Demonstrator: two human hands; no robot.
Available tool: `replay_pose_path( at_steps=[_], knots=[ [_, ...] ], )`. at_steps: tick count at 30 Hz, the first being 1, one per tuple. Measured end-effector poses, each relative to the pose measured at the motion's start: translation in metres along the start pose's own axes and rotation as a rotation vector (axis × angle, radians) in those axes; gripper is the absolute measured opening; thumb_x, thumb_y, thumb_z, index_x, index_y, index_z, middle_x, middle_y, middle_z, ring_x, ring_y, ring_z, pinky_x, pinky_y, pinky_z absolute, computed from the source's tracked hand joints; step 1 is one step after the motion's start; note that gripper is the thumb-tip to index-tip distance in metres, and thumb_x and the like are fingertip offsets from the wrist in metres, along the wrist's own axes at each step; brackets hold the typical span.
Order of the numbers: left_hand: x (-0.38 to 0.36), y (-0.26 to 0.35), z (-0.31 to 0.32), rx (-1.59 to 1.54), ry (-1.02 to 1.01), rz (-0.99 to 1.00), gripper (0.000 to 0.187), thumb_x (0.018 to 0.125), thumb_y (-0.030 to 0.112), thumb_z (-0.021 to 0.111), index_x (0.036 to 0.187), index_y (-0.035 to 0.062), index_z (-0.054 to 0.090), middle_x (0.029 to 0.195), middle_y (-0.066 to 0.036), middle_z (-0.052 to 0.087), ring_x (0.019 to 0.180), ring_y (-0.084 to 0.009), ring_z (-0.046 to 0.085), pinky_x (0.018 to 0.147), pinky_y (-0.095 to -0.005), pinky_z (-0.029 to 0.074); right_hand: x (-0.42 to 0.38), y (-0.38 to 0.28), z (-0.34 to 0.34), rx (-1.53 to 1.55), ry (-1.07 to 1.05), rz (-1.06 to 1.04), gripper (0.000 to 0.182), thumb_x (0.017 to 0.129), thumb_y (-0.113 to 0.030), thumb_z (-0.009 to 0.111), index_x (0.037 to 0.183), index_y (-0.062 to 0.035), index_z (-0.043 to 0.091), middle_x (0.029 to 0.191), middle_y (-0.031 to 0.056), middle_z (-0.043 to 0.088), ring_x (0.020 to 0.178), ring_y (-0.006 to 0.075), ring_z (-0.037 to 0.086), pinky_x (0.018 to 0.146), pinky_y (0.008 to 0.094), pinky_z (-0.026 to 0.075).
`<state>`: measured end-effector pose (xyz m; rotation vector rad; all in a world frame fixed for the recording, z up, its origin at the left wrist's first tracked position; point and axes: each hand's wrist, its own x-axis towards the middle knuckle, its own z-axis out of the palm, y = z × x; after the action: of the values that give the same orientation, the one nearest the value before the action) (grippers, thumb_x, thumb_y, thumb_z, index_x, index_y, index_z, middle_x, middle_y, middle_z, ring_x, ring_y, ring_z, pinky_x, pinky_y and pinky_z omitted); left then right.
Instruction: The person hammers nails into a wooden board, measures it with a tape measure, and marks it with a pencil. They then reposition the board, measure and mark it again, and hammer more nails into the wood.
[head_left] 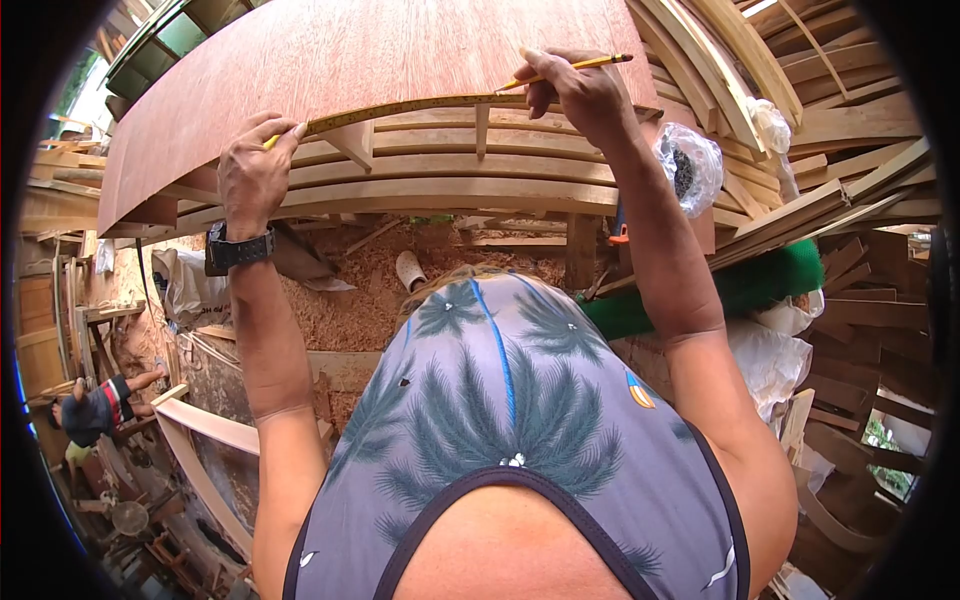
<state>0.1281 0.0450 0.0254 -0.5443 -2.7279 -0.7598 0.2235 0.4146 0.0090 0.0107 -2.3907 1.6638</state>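
Observation:
A thin sheet of reddish plywood (390, 50) lies before me, and a yellow tape measure (410, 106) is stretched along its near edge. My left hand (252, 172) pinches the tape at its left end, thumb and fingers closed; a dark watch is on that wrist. In my right hand (580, 92) is a yellow pencil (600, 61), its tip down by the tape at the plywood's edge. The fingers of this hand are also close to the tape's right part; whether they grip it is hidden.
Below the plywood run curved wooden slats (450, 165). Stacked boards (850, 125) fill the right side, near a clear plastic-wrapped roll (688, 170) and a green roll (730, 292). Wood shavings (370, 275) cover the floor. Another person (95, 410) is at far left.

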Motion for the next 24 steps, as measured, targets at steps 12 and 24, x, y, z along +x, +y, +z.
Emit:
replay_pose_path(
  at_steps=[12,24],
  knots=[
    [0.000,0.000,0.000,-0.018,-0.024,0.002,0.020,0.092,0.020,0.074,0.100,0.0023,0.077,0.105,-0.007,0.073,0.093,-0.0208,0.072,0.082,-0.0305,0.054,0.000,-0.004,0.004,-0.006,0.034,0.012,0.039,0.105,-0.027,0.054,0.093,0.0040,0.074,0.068,0.0085,0.070,0.062,0.0128,0.069,0.060,0.0263,0.055],
    [0.000,-0.003,0.000,-0.018,0.022,0.074,0.018,0.092,0.019,0.074,0.099,0.0026,0.077,0.105,-0.007,0.073,0.091,-0.0205,0.072,0.081,-0.0302,0.054,-0.001,-0.008,0.005,0.011,0.023,0.045,0.037,0.106,-0.025,0.052,0.096,0.0053,0.072,0.071,0.0091,0.070,0.065,0.0136,0.071,0.064,0.0259,0.056]
  ],
)
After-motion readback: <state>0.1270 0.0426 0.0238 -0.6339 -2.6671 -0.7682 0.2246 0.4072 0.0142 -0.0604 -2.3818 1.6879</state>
